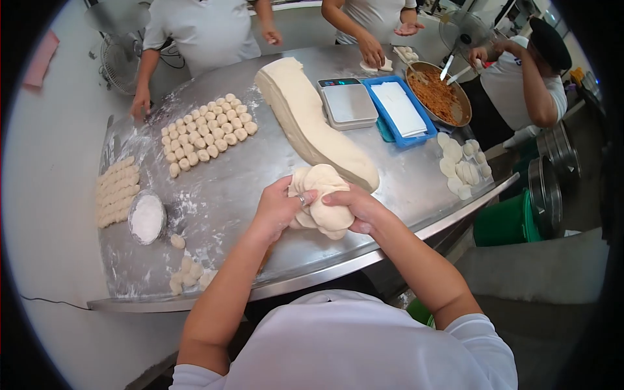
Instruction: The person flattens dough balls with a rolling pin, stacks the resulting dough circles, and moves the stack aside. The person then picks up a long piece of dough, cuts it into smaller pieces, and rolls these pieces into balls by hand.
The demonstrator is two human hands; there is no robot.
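Observation:
A bunch of overlapping flat dough rounds [327,214] is held up between both hands, over the near part of the steel table. My left hand [278,207] grips the bunch from its left side, thumb on top; a ring shows on that hand. On the opposite side my right hand [361,205] clasps the same rounds, its thumb pressing on the upper face. Just behind the hands lies the near end of a long thick slab of dough [312,133]. Fingers under the rounds are partly hidden.
Left on the table [227,188] are rows of dough balls [209,130], dough strips [118,192], a flour bowl [147,220] and loose rounds [188,273]. A scale [349,105], blue tray [426,132], filling pan [439,97] and more rounds [460,166] lie right. Several co-workers stand around.

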